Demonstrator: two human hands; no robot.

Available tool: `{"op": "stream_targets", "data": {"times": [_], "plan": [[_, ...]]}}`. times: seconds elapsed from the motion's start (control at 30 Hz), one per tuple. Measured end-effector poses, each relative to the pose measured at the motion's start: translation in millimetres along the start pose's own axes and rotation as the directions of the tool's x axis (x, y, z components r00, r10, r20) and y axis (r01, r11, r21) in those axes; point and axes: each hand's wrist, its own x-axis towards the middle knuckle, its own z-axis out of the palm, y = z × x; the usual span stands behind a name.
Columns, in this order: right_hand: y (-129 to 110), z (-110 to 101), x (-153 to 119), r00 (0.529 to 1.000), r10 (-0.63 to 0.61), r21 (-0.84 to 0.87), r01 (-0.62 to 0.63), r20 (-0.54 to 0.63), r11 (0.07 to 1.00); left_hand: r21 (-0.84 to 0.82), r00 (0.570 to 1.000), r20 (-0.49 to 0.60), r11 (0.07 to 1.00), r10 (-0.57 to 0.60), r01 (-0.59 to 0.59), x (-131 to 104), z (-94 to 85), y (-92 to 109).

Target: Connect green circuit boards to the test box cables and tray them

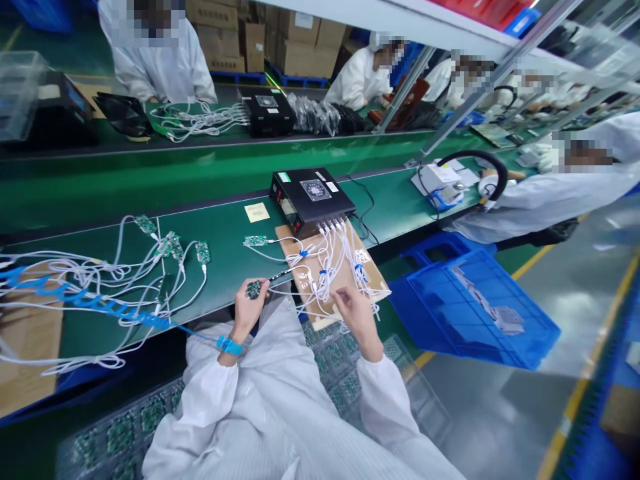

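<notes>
My left hand (249, 307), with a blue band at its wrist, holds a small green circuit board (253, 289) with a dark cable leading from it to the right. My right hand (353, 312) hovers by the white cables (327, 273) over a cardboard sheet (313, 309); its thumb and forefinger are pressed together, and anything between them is too small to make out. Those cables run from a black box (316, 193) with a fan. Another green board (255, 241) lies on the green table, a white cable plugged into it.
Several cabled boards (173, 245) and a blue coiled cord (90, 300) are at the left. Trays of boards (120, 430) sit low beside my lap. A blue crate (475, 307) stands at the right. People in white work across the bench and at the right.
</notes>
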Motion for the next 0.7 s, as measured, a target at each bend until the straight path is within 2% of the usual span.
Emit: {"op": "stream_targets", "data": {"times": [0.07,0.13,0.2,0.23,0.3,0.4,0.53,0.63,0.7], "plan": [[-8,16,-12,1.0,0.013,-0.035,-0.012,0.022,0.999,0.047,0.973,0.222,0.998,-0.061,0.052,-10,4.5,2],[-15,31,-19,0.999,0.032,-0.073,-0.031,0.022,0.997,0.107,0.879,0.469,0.993,-0.085,0.039,-18,13.8,1],[-20,40,-22,0.998,0.062,-0.074,-0.06,0.016,0.995,0.157,0.802,0.597,0.985,-0.039,-0.069,-25,26.2,-3],[-20,42,-23,0.997,0.076,-0.054,-0.075,0.015,0.996,0.179,0.789,0.614,0.974,0.0,-0.139,-27,32.4,-5],[-20,41,-24,0.995,0.093,0.02,-0.093,0.025,0.995,0.231,0.793,0.605,0.938,0.07,-0.259,-29,42.6,-11],[-15,31,-23,0.997,0.075,0.147,-0.079,0.033,0.986,0.279,0.787,0.609,0.902,0.099,-0.329,-28,48.5,-19],[-6,13,-21,0.996,0.062,0.251,-0.044,-0.063,0.967,0.239,0.749,0.655,0.912,0.101,-0.332,-20,42.3,-18],[0,-1,-20,0.988,0.09,0.273,-0.053,-0.125,0.96,0.234,0.722,0.691,0.939,0.023,-0.254,-13,35.0,-9],[4,-11,-20,0.991,0.075,0.266,-0.043,-0.112,0.963,0.229,0.685,0.728,0.952,-0.029,-0.204,-8,30.7,-1]]}}
